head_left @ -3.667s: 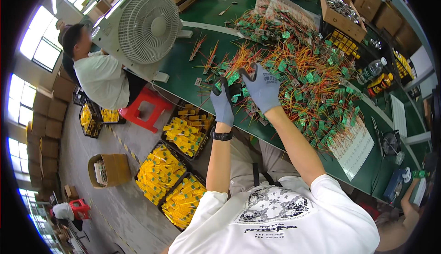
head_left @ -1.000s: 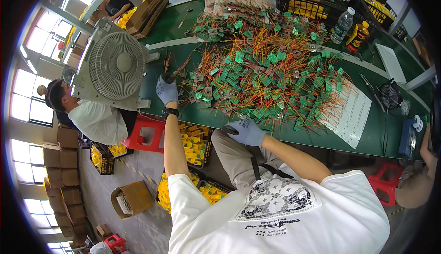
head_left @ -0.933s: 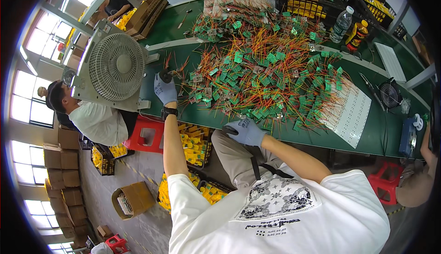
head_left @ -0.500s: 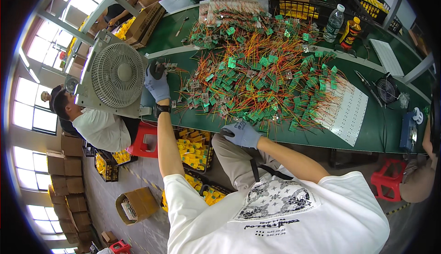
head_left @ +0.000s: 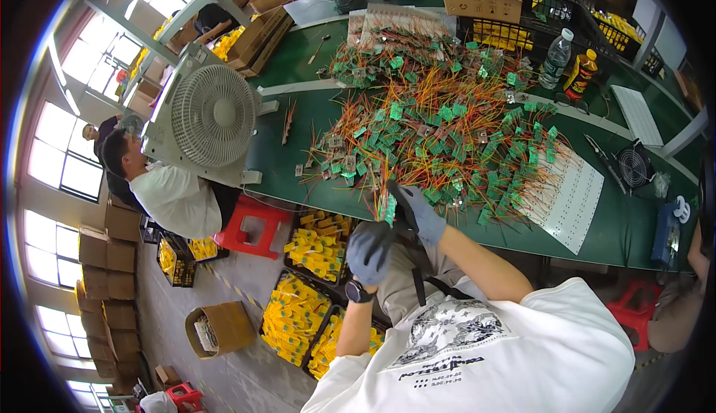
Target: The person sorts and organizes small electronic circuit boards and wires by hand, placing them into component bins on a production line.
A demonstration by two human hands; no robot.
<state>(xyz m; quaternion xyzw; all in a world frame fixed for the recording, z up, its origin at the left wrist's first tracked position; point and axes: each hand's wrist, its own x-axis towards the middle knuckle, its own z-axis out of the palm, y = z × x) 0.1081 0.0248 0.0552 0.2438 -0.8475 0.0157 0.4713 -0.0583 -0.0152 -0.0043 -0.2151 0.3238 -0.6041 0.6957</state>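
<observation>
My left hand (head_left: pixel 368 252), in a grey-blue glove with dark fingertips, is closed at the table's front edge around the lower end of a green circuit board (head_left: pixel 389 210). Thin red and yellow wires rise from that board. My right hand (head_left: pixel 419 215), gloved alike, meets it from the right, its dark fingers closed against the board's side. The fingertips partly hide the board. Just beyond both hands spreads a large tangled heap of wired green circuit boards (head_left: pixel 425 129). A narrow strip of wired pieces (head_left: pixel 289 122) lies apart, left of the heap.
A box fan (head_left: pixel 212 114) stands at the table's left. White perforated panels (head_left: pixel 570 211), a water bottle (head_left: pixel 556 58), tweezers-like tool (head_left: pixel 605 161) and small black fan (head_left: pixel 632 165) lie rightward. Crates of yellow parts (head_left: pixel 294 312) sit below. A co-worker (head_left: pixel 171 196) sits left.
My left hand has come from beside the box fan and the strip to the front edge, meeting my right hand. My right hand has lifted to the board. The view has shifted slightly.
</observation>
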